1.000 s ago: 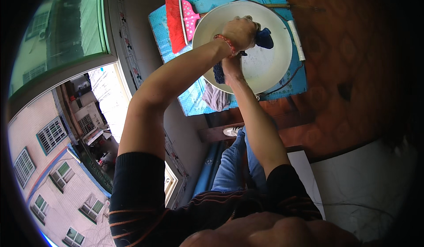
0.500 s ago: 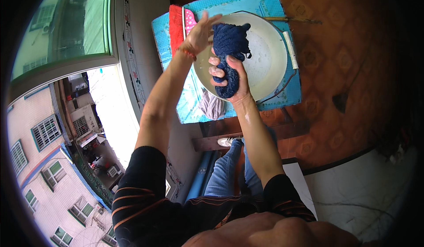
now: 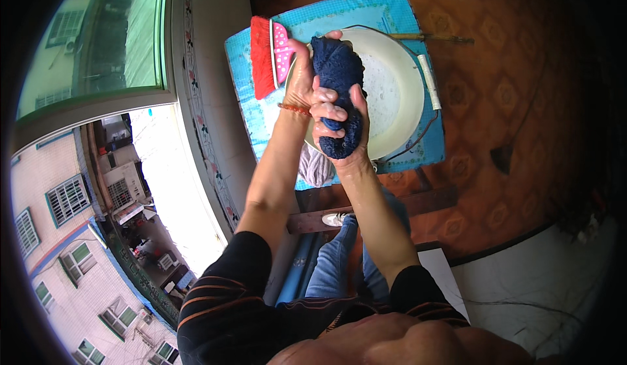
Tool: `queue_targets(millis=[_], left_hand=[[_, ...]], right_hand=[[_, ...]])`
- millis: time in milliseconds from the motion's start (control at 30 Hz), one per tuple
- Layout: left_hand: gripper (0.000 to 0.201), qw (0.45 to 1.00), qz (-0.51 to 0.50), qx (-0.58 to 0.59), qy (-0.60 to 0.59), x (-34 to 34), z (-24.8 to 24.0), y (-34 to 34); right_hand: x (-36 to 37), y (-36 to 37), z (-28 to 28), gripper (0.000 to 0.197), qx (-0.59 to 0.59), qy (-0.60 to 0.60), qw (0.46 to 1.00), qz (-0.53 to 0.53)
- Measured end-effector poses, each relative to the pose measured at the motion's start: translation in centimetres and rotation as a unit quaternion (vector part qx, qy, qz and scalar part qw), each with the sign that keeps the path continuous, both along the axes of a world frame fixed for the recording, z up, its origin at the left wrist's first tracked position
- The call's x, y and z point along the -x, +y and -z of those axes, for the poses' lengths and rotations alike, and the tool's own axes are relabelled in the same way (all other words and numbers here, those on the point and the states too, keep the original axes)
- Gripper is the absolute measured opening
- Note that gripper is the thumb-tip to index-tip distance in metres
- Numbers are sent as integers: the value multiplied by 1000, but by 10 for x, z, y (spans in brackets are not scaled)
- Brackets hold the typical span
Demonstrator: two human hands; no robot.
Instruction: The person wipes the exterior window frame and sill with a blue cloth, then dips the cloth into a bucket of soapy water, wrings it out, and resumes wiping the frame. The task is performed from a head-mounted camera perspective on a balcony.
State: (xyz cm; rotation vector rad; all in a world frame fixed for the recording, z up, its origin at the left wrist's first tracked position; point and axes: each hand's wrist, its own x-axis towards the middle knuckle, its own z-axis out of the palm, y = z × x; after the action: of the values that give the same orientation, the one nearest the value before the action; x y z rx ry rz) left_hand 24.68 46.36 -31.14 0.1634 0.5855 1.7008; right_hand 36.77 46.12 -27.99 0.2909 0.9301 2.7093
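A dark blue bundle (image 3: 338, 71), apparently wet twisted yarn or knit, is held above a pale round basin (image 3: 408, 104). My right hand (image 3: 339, 120) wraps its lower part, wet fingers curled over the front and thumb along the right side. Cupped against the upper left side, my left hand (image 3: 300, 81) grips the bundle too; its fingers pass behind, mostly hidden, with a fingertip showing at the top. A bead bracelet circles the left wrist. Below the bundle, a light grey skein of yarn (image 3: 316, 167) lies by the basin's near rim.
The basin has a wire handle with a white grip (image 3: 430, 82). Left of it lies a brush (image 3: 264, 55) with red bristles and a pink dotted back. A wooden stick (image 3: 444, 38) juts out right. Underneath is a blue-covered table (image 3: 379, 2); a window stands at left.
My left hand has moved from beside the bundle onto its upper part. The bundle's loose top is now gathered, and both hands hold it slightly lower.
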Motion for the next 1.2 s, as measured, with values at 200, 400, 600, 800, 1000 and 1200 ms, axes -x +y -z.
queue_targets(millis=[200,400,600,800,1000,1200], left_hand=[[25,942,223,171,185,35,-38,7],[24,814,332,175,443,33,-45,24],[25,632,344,192,668,10,-42,42],[24,509,330,198,770,-16,-30,56],[25,428,267,266,821,-21,11,51],[50,518,196,405,728,-6,11,36]], right_hand=[[4,-5,-22,25,-245,-243,937,-52],[9,-17,-9,26,-354,-442,818,-101],[21,-22,19,22,-347,-476,808,-20],[24,-19,50,22,-377,-530,760,4],[31,-23,72,22,-424,-584,692,-5],[15,-15,51,28,-535,-597,593,-80]])
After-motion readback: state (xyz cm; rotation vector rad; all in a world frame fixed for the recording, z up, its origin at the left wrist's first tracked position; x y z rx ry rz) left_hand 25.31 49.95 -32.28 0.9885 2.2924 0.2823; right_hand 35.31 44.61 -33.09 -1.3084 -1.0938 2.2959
